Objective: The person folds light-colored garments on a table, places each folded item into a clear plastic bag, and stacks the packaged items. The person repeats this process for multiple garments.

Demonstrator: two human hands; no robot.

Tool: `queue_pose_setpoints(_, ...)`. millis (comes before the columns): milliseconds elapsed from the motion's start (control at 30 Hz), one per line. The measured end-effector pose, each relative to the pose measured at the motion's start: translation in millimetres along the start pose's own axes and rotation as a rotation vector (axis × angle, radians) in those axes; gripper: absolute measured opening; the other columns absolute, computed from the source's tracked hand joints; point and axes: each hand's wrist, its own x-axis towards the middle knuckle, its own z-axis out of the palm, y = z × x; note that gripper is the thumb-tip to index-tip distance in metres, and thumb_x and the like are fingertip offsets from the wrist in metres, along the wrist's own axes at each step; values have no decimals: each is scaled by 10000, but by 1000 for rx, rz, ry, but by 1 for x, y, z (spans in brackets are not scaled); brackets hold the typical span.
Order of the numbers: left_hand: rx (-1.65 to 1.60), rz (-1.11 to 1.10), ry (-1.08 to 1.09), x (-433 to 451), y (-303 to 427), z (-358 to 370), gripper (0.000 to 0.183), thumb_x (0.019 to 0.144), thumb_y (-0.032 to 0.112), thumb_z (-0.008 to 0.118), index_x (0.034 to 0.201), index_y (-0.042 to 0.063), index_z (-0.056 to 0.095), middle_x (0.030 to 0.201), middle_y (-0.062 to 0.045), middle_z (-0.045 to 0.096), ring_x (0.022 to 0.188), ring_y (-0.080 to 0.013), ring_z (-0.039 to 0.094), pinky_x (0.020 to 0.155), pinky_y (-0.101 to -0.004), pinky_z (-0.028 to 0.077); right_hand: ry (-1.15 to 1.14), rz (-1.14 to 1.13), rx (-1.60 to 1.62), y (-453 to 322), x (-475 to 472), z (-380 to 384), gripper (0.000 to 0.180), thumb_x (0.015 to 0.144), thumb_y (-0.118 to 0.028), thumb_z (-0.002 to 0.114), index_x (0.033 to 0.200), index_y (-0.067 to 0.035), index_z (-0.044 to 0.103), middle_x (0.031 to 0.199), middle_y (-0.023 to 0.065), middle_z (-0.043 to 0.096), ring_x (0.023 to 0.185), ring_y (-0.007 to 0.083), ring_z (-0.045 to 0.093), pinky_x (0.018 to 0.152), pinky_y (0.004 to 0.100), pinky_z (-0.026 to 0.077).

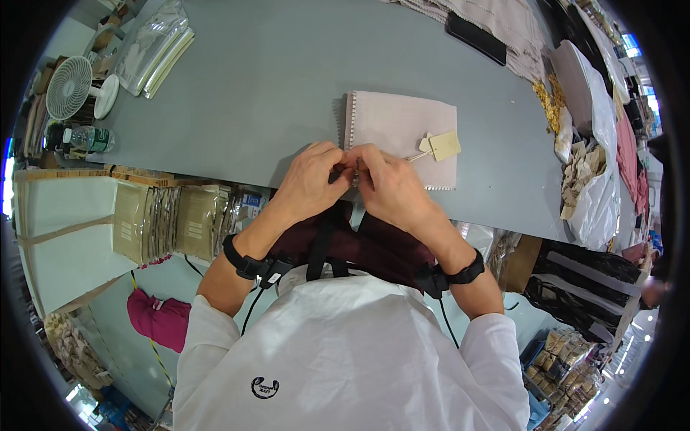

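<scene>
A folded pale pink cloth (399, 121) with a beaded-looking trim lies on the grey table (242, 91) before me. My left hand (315, 175) and my right hand (385, 180) meet at the cloth's near left corner, thumbs and fingertips pinched together there. What lies between the fingertips is mostly hidden; a bit of the trim shows between the hands. A cream hang tag (445, 146) rests on the cloth's right part, and its string runs toward my right hand.
Clear plastic bags (156, 48), a white fan (70, 88) and a plastic bottle (90, 138) are at the left. A black phone (476, 39) lies on pink cloths at the upper right. A white plastic bag (598, 199) holding tan scraps (581, 175) sits at the right edge.
</scene>
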Motion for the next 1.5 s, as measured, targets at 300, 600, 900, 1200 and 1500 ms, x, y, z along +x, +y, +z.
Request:
queue_pose_setpoints(300, -67, 81, -58, 11, 1, -11, 161, 830, 67, 768, 962, 2, 704, 869, -112, 668, 754, -275, 652, 690, -383, 539, 138, -32, 64, 1, -5, 10, 237, 919, 87, 629, 1101, -31, 534, 917, 165, 703, 836, 391, 687, 684, 487, 554)
queue_pose_setpoints(600, -19, 107, -243, 22, -1, -28, 137, 855, 59, 726, 971, 3, 679, 961, -158, 628, 821, -365, 639, 709, -416, 532, 66, -16, 77, 6, -9, 15, 310, 861, 72, 655, 1140, -35, 573, 993, 183, 687, 943, 411, 693, 798, 491, 567)
queue_pose_setpoints(900, 74, 198, -269, 20, 15, -20, 169, 854, -75, 637, 1008, -14, 604, 985, -181, 559, 773, -418, 594, 678, -451, 491, 55, 9, 127, 12, -18, 13, 304, 850, 79, 630, 1088, -34, 477, 932, 160, 658, 911, 418, 656, 771, 498, 523)
queue_pose_setpoints(1200, 143, 265, -197, 13, 9, -15, 139, 924, -16, 590, 1061, -3, 566, 998, -204, 551, 841, -469, 589, 706, -508, 475, 146, -59, 151, 8, -17, 17, 339, 820, 50, 676, 1092, -3, 482, 971, 184, 646, 950, 420, 634, 843, 516, 502)
queue_pose_setpoints(1500, 135, 235, 70, 28, 6, -6, 99, 994, 67, 657, 1084, 31, 640, 970, -166, 670, 836, -356, 671, 734, -421, 537, 309, -352, -462, -12, -46, 23, 213, 853, -138, 654, 1051, -59, 672, 1041, 105, 617, 988, 278, 634, 914, 454, 503)
